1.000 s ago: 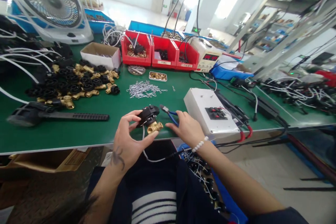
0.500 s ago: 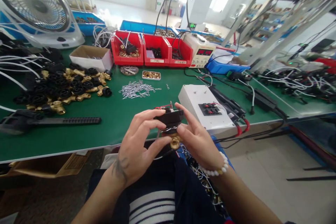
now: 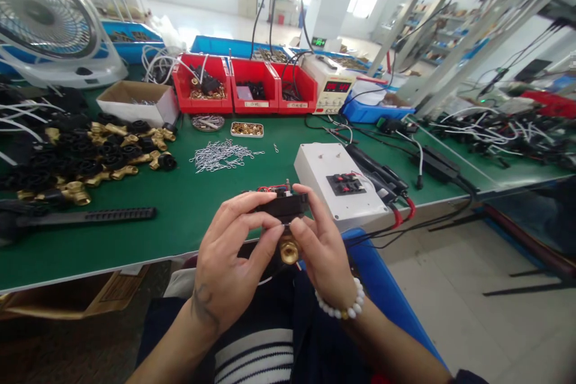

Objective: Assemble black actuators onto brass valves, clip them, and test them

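Observation:
Between both hands, just off the bench's front edge, is a valve actuator [image 3: 284,207] with a black housing, a brass valve fitting [image 3: 288,250] below it and thin red wires on top. My left hand [image 3: 243,240] grips its left side, with the fingers along the housing and the thumb near the joint with the brass. My right hand [image 3: 321,246] holds the right side, its index finger at the top and its thumb meeting the left thumb at the front. Whatever lies between the thumb tips is too small to make out. A pile of wire clips [image 3: 222,156] lies beyond the hands.
Brass-and-black valve bodies [image 3: 112,156] are heaped at the left, near a black strap-like tool [image 3: 94,216]. Red bins [image 3: 254,105] stand behind, beside a power supply [image 3: 333,87]. A white switch box [image 3: 342,186] sits at the right. A blue bin [image 3: 391,294] is below the bench edge.
The actuator has turned so that the brass opening faces me more directly. Both thumbs have come together at its front. The whole view has shifted slightly.

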`<state>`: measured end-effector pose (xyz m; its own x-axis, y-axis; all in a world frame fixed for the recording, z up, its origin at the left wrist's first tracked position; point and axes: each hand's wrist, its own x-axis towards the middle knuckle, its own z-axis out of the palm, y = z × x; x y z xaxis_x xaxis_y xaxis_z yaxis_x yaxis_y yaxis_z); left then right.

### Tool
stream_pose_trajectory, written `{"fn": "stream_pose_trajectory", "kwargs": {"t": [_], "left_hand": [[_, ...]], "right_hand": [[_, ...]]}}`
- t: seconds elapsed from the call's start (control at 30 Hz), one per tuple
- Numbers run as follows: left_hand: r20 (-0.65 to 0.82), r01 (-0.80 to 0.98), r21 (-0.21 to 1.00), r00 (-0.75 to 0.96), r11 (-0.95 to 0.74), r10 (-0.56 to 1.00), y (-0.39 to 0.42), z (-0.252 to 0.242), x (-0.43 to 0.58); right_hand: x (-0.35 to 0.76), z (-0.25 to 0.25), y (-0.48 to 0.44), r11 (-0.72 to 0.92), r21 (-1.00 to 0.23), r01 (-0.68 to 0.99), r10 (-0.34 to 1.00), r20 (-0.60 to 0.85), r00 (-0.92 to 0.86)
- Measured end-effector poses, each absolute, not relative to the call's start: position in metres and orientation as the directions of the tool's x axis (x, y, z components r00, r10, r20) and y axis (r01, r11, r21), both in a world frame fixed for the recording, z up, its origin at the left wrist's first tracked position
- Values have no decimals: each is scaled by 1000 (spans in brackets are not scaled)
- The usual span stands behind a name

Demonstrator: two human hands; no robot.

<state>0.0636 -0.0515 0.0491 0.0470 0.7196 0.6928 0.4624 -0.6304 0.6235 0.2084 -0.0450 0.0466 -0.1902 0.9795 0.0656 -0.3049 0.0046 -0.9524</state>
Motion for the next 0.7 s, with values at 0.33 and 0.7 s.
{"fn": "stream_pose_trajectory", "kwargs": {"t": [0.33,0.7], "left_hand": [[-18,-364,929,125,63,992,-47,38,57],[228,-225,954,105,-200,968,-62,43,59]], "right_hand": [[245,94,2,381,-763,522,902,182,-392],[327,75,144,190,-678,710,970,20,-241]]}}
